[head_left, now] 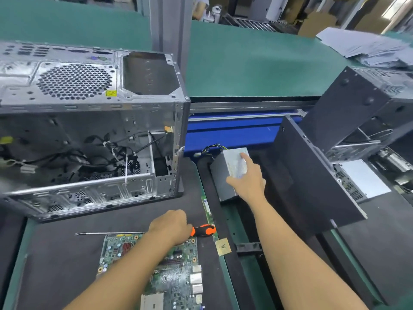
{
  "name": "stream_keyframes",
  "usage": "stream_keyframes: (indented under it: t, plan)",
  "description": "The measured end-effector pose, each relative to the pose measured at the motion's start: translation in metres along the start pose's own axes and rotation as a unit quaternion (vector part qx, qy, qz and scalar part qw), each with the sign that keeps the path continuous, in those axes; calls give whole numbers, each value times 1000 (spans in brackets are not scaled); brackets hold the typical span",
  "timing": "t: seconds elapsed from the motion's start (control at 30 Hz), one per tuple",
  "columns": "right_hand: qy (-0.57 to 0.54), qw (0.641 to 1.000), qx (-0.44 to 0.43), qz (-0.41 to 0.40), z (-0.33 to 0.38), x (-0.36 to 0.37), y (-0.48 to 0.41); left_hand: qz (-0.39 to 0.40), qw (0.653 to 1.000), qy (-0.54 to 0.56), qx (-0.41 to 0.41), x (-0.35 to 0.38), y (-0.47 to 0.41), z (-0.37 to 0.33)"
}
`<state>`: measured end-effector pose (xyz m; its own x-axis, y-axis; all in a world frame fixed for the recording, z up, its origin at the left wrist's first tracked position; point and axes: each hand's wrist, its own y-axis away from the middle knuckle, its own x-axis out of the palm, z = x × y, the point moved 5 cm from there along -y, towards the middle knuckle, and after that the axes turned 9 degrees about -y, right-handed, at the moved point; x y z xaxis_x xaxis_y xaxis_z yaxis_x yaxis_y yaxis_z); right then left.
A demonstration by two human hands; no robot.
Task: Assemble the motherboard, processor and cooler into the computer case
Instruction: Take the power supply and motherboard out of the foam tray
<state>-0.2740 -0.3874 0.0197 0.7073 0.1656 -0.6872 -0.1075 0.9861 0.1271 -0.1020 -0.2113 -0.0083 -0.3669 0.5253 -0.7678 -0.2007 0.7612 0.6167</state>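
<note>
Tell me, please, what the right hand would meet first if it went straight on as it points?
The right hand lies on the grey metal box; past its far edge it would probably reach the blue rail, though depth is unclear.

I'm looking out over green bench mats, with a grey metal post standing between them. A blue rail runs under the far edge. Back right there are cardboard boxes and a roller track — and bright light in the top corner.
</note>
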Motion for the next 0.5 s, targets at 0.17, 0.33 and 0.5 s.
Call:
stream_keyframes:
  t: [0.17, 0.33, 0.5]
  plan:
    - [48, 998, 28, 26, -22, 23, -8, -15, 1000, 13, -9, -1, 2, 4]
    - [77, 996, 24, 45, -19, 39, -33, -29, 999, 16, -3, -2, 3, 6]
    - [119, 989, 42, 74, -24, 57, -52, -44, 998, 37, 16, 3, 9, 9]
